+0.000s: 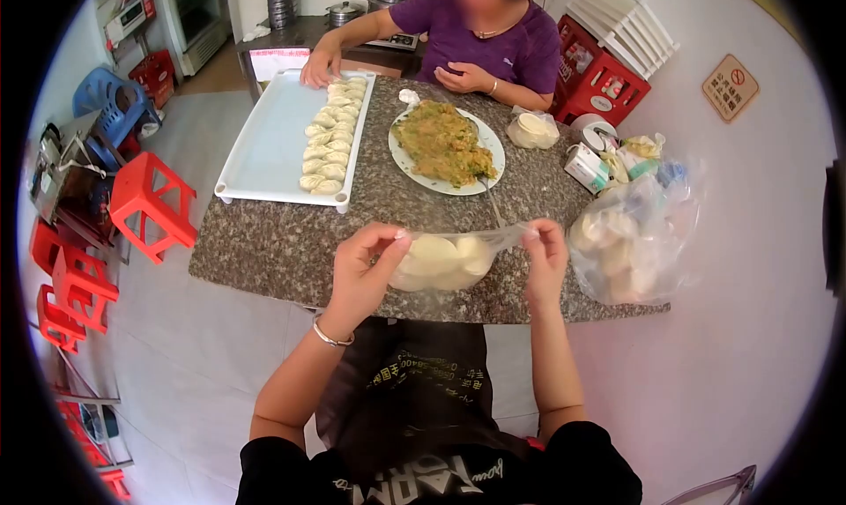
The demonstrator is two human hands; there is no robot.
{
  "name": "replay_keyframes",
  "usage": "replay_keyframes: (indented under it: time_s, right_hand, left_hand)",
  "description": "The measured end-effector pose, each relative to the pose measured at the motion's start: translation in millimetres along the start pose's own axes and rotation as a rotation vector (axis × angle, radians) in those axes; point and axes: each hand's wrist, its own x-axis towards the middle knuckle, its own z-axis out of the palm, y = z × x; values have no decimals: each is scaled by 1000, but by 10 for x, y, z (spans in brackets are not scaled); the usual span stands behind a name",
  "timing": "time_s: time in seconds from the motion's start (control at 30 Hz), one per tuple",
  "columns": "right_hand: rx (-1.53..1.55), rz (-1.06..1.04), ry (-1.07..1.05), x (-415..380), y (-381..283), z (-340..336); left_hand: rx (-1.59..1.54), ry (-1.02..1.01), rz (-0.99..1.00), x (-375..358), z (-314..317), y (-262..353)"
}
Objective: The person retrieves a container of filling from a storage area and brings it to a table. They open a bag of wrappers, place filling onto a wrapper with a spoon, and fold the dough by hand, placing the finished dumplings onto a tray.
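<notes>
A clear plastic bag of round dough wrappers (441, 263) hangs stretched between my hands above the near edge of the counter. My left hand (370, 263) pinches the bag's left end, thumb against fingers. On the other side, my right hand (545, 254) grips the bag's right end. Beyond the bag lies a white plate (410, 172) heaped with greenish-orange filling (441, 139); a thin utensil handle (492, 204) sticks out from it toward me. To the left, a white tray (264, 144) carries a column of folded dumplings (330, 139) along its right side.
Across the granite counter (256, 249) sits a person in a purple shirt (493, 51), one hand at the tray. A wrapper stack (532, 129), a tissue box (586, 168) and a large bag of wrappers (621, 249) line the right side. Red stools (154, 201) stand left.
</notes>
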Motion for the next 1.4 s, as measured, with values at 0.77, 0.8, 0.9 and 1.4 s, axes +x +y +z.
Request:
replay_keyframes:
  time_s: [0.77, 0.8, 0.9, 1.4]
  right_hand:
    - [-882, -403, -704, 73, -218, 901]
    - [-772, -442, -737, 74, -188, 927]
    - [-735, -388, -678, 82, -127, 965]
    - [-761, -46, -1478, 876, -98, 583]
  left_hand:
    - [-104, -134, 38, -170, -238, -200]
    - [-107, -131, 35, -170, -248, -249]
    - [-30, -79, 97, -148, -269, -352]
    - [583, -412, 209, 202, -127, -549]
